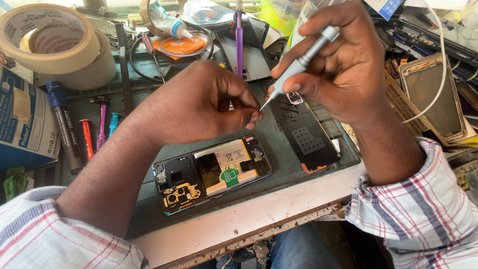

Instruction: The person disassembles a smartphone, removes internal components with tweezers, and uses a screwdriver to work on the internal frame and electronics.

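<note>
Now: right hand (pixel 343 65) grips screwdriver (pixel 298 62); left hand (pixel 199 102) pinched shut at tip, above opened phone (pixel 211 172).

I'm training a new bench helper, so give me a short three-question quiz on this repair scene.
1. True or false: the opened phone lies on the mat with its back cover off and battery showing.
2. Which hand holds the grey screwdriver? A) left hand B) right hand C) neither
3. Fill in: the screwdriver's tip points at the pinched fingertips of the ___ hand.

Key:
1. True.
2. B: the right hand grips it.
3. Left: the left hand has thumb and finger pinched together at the tip; whatever it pinches is too small to tell.
</note>
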